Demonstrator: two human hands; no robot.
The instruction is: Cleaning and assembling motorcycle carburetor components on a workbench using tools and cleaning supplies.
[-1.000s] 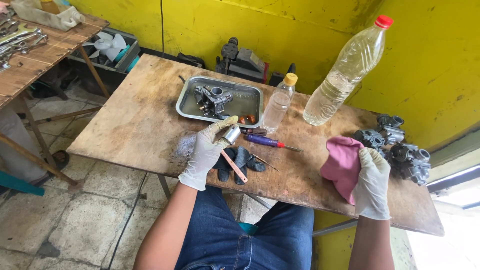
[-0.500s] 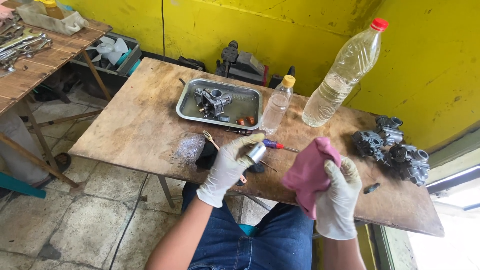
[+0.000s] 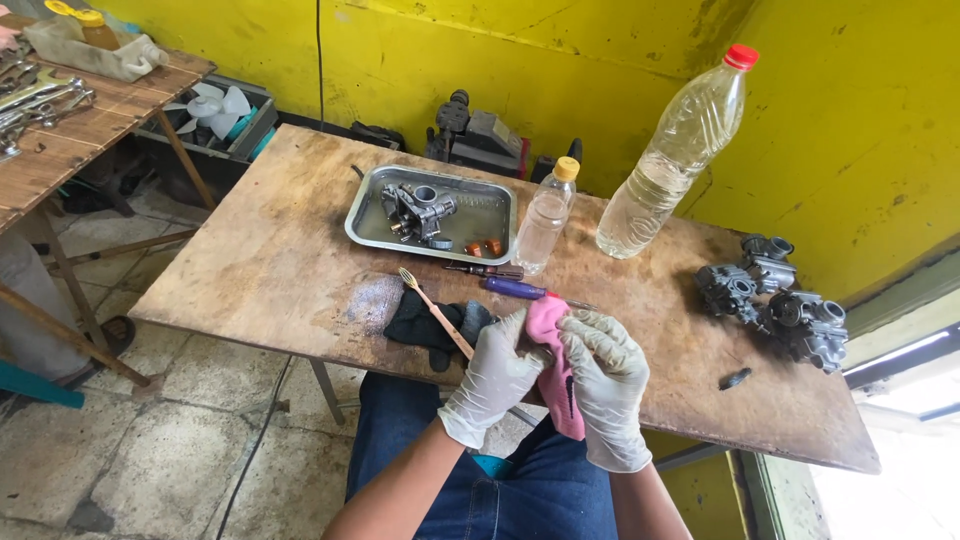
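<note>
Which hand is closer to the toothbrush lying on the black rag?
The left hand. It sits just right of the toothbrush, almost at its handle end. The right hand is farther right, beyond the pink cloth both hands hold.

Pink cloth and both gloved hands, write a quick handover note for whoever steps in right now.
Left hand: gloved, closed around the pink cloth at the near table edge.
Right hand: gloved, pressing the same cloth; anything wrapped inside is hidden.
Beside them: brush on a black rag, purple screwdriver.
Metal tray holds one carburetor part; more carburetors wait at right.
Done or left: cannot tell.
</note>
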